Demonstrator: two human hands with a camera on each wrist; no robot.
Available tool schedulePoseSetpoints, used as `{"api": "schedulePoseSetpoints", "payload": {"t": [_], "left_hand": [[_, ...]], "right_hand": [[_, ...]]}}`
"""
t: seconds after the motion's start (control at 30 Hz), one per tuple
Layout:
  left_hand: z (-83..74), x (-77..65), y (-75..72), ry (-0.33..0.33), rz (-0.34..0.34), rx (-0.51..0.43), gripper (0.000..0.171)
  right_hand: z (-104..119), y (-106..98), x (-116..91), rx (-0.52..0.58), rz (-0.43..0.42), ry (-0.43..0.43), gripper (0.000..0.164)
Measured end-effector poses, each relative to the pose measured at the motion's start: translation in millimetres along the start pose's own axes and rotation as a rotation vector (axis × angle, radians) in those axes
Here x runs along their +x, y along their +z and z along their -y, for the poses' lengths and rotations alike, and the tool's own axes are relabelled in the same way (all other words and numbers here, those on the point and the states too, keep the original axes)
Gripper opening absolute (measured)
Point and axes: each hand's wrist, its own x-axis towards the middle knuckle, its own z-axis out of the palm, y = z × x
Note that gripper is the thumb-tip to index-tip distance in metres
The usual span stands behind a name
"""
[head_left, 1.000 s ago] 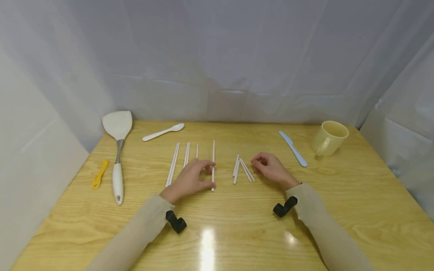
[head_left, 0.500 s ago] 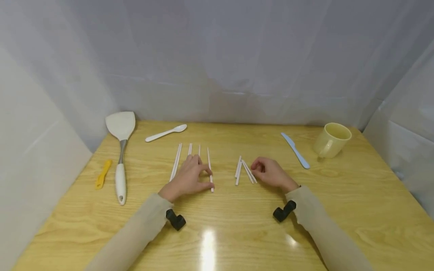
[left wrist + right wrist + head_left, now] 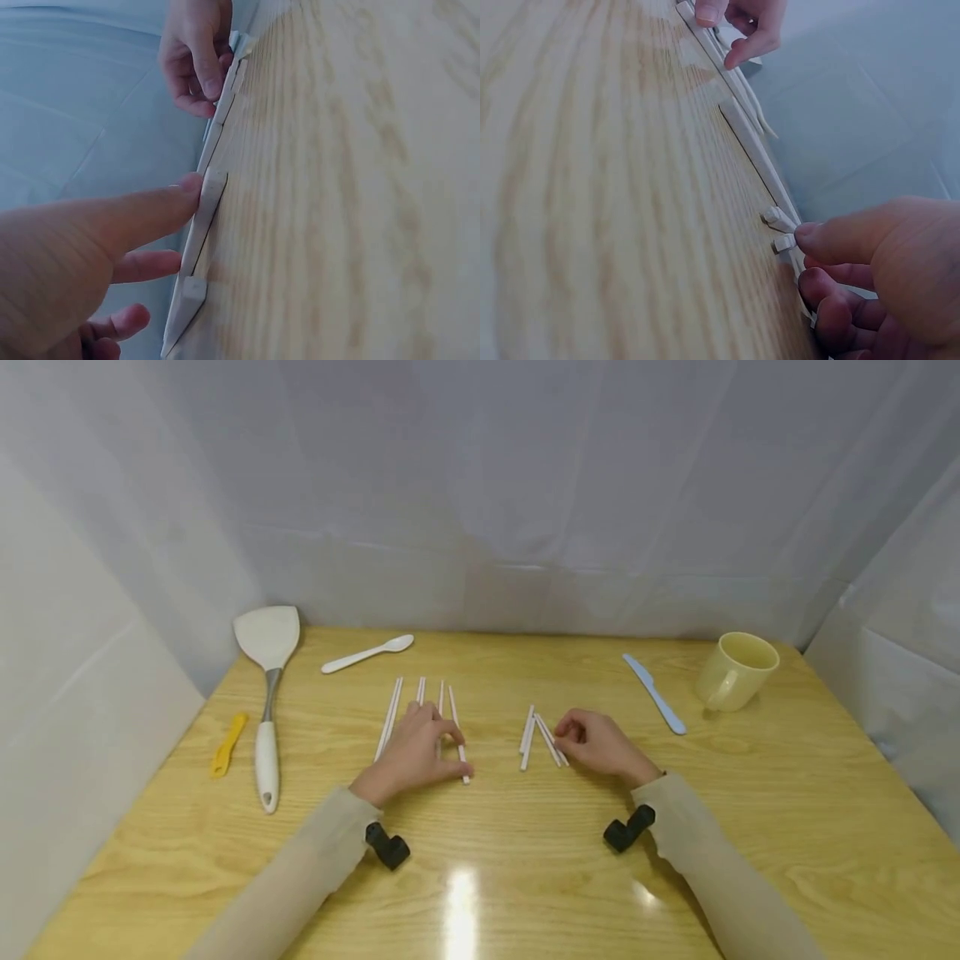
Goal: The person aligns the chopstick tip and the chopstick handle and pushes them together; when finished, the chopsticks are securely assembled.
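Several long, thin white chopsticks (image 3: 388,718) lie roughly lengthwise left of centre. My left hand (image 3: 412,752) reaches over them and hides parts of some. Its thumb and index finger touch the rightmost long chopstick (image 3: 454,710) at separate spots along its length, without closing round it. In the left wrist view the thumb is straight against this chopstick (image 3: 202,217). A small group of short white sticks (image 3: 528,739) lies right of centre, two of them slanting. My right hand (image 3: 600,745) rests just right of these, fingers loosely curled, thumb tip at the slanted sticks' ends (image 3: 782,241).
A white spatula (image 3: 266,702) and a small yellow utensil (image 3: 228,746) lie at the left. Behind the chopsticks is a white spoon (image 3: 367,654). At the right are a light-blue knife (image 3: 654,695) and a yellow mug (image 3: 735,675). Pale sheeting (image 3: 480,502) encloses the wooden table (image 3: 525,860).
The left hand has slid the rightmost long chopstick leftward, nearer the others, and it now leans slightly. My right hand and the short sticks keep their places.
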Motion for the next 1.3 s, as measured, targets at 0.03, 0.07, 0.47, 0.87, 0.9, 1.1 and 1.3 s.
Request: {"api": "schedulePoseSetpoints", "payload": {"t": [0.03,0.07,0.47,0.87,0.9,1.1,1.3], "left_hand": [[0.1,0.2,-0.2,-0.008,-0.001,0.000,0.045],[0.3,0.5,-0.8,-0.012,0.000,0.000,0.045],[3.8,-0.5,-16.0,-0.073,0.083,0.042,0.041],[5.9,0.8,-16.0,-0.053,0.100,-0.015,0.031],[6.0,0.9,-15.6,-0.054,0.101,-0.021,0.031],[7.6,2.0,-14.9,-0.075,0.108,-0.041,0.030],[7.5,1.9,-16.7,-0.062,0.112,-0.036,0.028]], "right_hand": [[0,-1,0,-0.004,-0.003,0.000,0.010],[0,-1,0,-0.008,-0.007,0.001,0.010],[8,-5,-3,-0.095,-0.007,0.094,0.010],[11,-5,-5,-0.113,0.034,0.083,0.013],[11,-5,-5,-0.113,0.037,0.085,0.013],[13,-4,-5,-0.106,0.043,0.094,0.014],[13,-5,-5,-0.128,0.034,0.095,0.014]]}}
